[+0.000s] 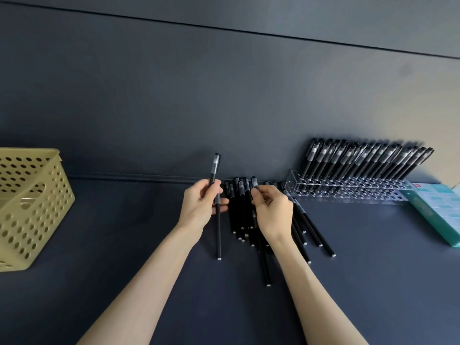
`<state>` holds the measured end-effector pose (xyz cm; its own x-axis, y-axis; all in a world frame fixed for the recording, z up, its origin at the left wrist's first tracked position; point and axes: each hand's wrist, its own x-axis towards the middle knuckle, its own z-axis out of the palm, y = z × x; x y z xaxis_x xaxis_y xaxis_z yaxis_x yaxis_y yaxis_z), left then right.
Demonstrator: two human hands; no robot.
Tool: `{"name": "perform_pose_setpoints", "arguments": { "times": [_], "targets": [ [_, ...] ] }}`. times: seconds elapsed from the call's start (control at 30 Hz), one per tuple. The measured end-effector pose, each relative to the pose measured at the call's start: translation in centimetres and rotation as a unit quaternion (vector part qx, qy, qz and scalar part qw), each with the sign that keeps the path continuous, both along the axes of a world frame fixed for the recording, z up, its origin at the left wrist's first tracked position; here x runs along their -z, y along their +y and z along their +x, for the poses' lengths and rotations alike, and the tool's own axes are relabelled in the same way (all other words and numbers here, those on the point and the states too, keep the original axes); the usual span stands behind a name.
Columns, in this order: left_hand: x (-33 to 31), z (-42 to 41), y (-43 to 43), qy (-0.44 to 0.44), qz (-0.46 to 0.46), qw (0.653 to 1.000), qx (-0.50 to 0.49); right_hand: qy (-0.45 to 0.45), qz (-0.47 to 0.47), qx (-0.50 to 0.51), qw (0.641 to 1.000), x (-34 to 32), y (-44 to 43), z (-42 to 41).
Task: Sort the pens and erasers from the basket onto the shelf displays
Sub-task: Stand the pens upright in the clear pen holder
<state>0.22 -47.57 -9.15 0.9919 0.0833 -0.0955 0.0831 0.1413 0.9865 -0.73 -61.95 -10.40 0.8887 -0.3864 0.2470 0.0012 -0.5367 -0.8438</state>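
Several black pens lie in a loose pile (240,210) on the dark shelf (124,245), against the back wall. My left hand (199,207) grips one black pen (218,235) upright, its cap end above my fingers. My right hand (273,210) pinches the cap end of another black pen (254,183) from the pile. To the right stands a clear acrylic pen rack (348,192) with a row of black pens (361,160) leaning in its holes. The perforated yellow basket (32,210) sits at the far left.
A teal box (438,210) lies at the right edge of the shelf, beside the rack. The dark wall rises right behind the pile and the rack. Bare shelf surface spreads between the basket and my left arm.
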Motion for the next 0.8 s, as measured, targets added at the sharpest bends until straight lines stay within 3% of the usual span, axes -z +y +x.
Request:
{"name": "perform_pose_setpoints", "arguments": {
  "times": [0.17,0.47,0.8],
  "targets": [
    [-0.4,-0.6,0.2,-0.026,0.027,0.999,0.01,-0.052,0.057,-0.034,0.996,-0.7,0.1,-0.4],
    [-2.4,-1.9,-1.3,-0.053,-0.062,0.993,0.087,-0.121,0.2,-0.122,0.964,-3.6,-2.3,-1.1],
    [-3.7,-4.1,-12.1,-0.076,-0.008,0.987,0.139,-0.036,0.261,-0.16,0.951,-4.8,-12.0,-3.7]
  ]
}}
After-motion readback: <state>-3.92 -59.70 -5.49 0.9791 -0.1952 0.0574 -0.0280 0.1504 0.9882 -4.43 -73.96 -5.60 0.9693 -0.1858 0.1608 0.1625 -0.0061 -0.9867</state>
